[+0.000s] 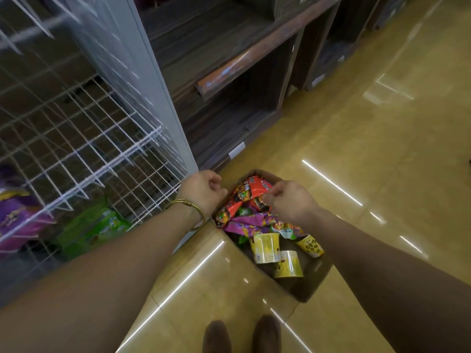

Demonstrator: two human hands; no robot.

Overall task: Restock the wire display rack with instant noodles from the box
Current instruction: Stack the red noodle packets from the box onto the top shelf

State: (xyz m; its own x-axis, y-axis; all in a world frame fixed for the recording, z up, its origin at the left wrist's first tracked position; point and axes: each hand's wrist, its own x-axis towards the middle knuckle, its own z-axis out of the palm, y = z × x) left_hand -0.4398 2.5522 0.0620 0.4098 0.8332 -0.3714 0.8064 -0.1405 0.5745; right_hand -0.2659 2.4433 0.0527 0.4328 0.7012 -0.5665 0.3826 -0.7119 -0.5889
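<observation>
Wire display rack [84, 138]: mostly bare; I count a purple packet [15, 217] and a green packet [94, 228] on a low tier.
Box [303, 293], on the floor beside the rack: red packet [244, 197], other packets and yellow cups [265, 247] left. I judge restocking barely begun.
Left hand [204, 191]: fingers curled together, empty.
Right hand [288, 200]: curled at the red packet; I cannot tell whether it grips.

floor [356, 154]: glossy tan tiles, thin grout lines, bright strip-light reflections streaked across it. dark wooden shelving unit [229, 72] at top centre, standing on the floor; open compartments in shadow, one shelf with a worn reddish-brown front edge. small white label [236, 150] low on its base. two brown shoes [216, 337] at bottom edge, side by side, on the tiles.
</observation>
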